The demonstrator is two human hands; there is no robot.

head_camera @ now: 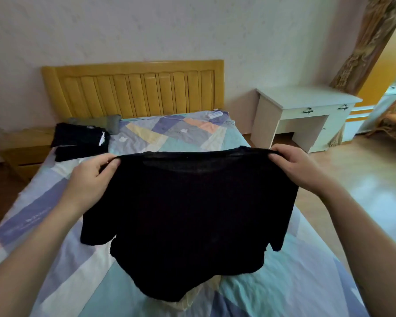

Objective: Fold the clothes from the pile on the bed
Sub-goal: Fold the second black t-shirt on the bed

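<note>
- Far left, beside the bed, a wooden nightstand (25,149) stands low against the wall; on the far left corner of the bed (62,259) lies a dark stack of clothes (80,143), which I judge already folded, with a grey piece (101,122) just behind it
- My left hand (90,179) is raised over the bed; its thumb and curled fingers pinch the left shoulder of the black T-shirt (192,220)
- The shirt hangs between my two hands, held up off the bed; its shoulder line runs left to right, taut from one hand to the other; its long axis drops from there toward me, so the sleeves hang at each side and the hem sags low near the sheet; whether the hem touches the sheet I cannot tell
- My right hand (295,168) grips the right shoulder the same way, fingers closed on the cloth; both hands sit level, neither nearer the shirt than the other
- The next move, as I judge it, is to lay the shirt flat on the bare sheet below it; that needs both hands lowered together, shoulder line kept straight
- Far right, a white desk (306,104) stands by the wall
</note>
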